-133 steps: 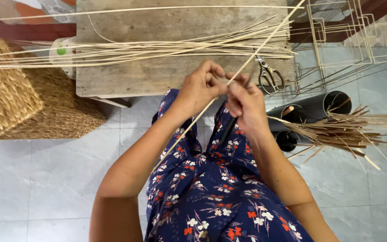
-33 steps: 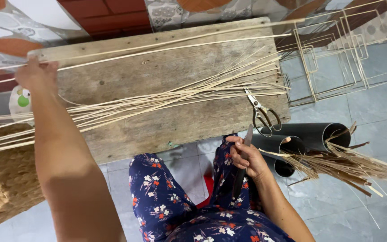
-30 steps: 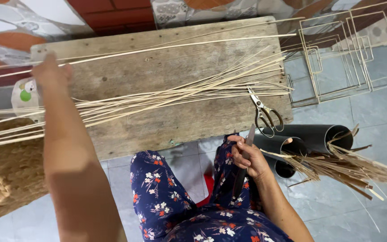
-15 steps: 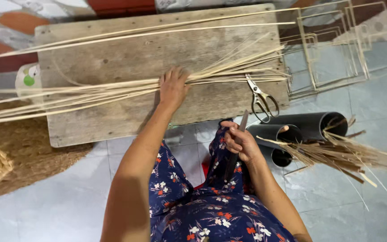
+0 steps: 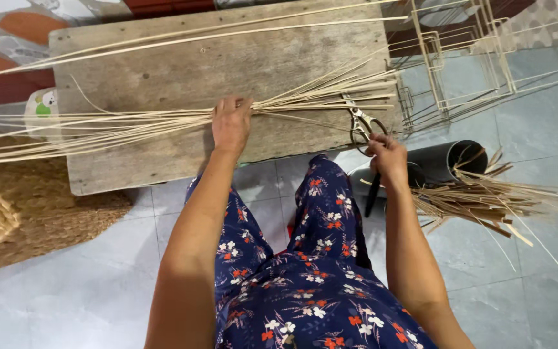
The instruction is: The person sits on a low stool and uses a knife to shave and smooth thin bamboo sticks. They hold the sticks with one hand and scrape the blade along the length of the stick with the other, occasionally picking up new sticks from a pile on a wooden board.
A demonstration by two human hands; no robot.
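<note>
Left grip [image 5: 230, 126] presses reed strips [image 5: 130, 126]; right hand's [image 5: 387, 155] hold unclear.

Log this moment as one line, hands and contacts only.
left hand: pressing pale cane strips on weathered wooden board | right hand: at metal scissors, dark thin tool below it

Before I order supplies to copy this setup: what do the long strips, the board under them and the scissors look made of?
Strips: pale, thin, flexible lengths, likely split rattan or bamboo, unfinished matte. Board: weathered bare wood, grey-brown with visible grain and stains. Scissors: dull metal blades and loops, apparently uncoated steel, under the right hand. The left hand presses the strips.
</note>
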